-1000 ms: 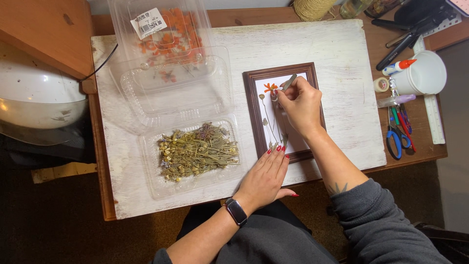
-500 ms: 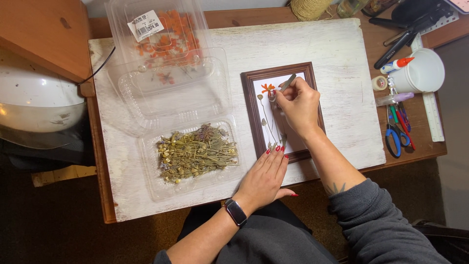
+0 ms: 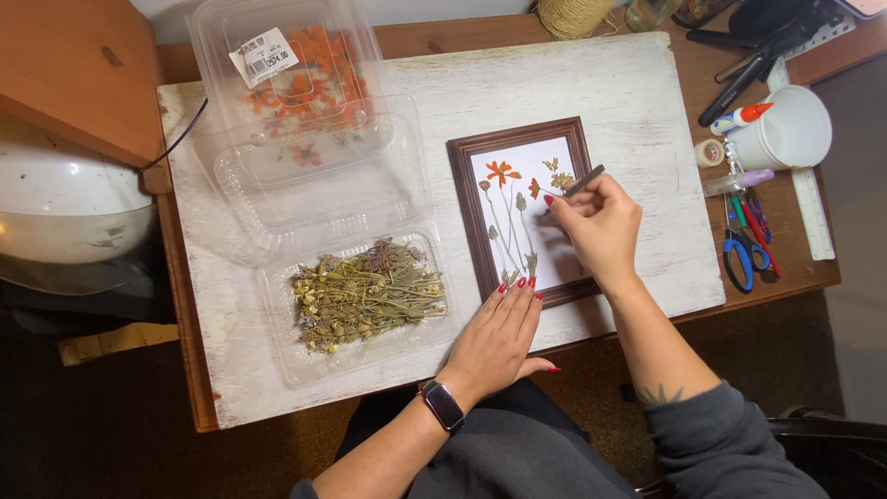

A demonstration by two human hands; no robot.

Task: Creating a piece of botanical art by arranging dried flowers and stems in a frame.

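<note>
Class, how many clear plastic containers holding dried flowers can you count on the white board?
2: one container of orange flowers at the board's far left corner, one container of greenish dried stems nearer the person, beside the frame.

One dark wooden picture frame [image 3: 467, 199] lies on one whitewashed board [image 3: 637, 102]. Two clear plastic clamshell containers stand open: one with orange petals [image 3: 305, 92], one with dried stems [image 3: 365, 296]. One white mug [image 3: 796, 129], one pair of blue-handled scissors [image 3: 737, 254], one twine ball [image 3: 575, 14], two hands.
</note>
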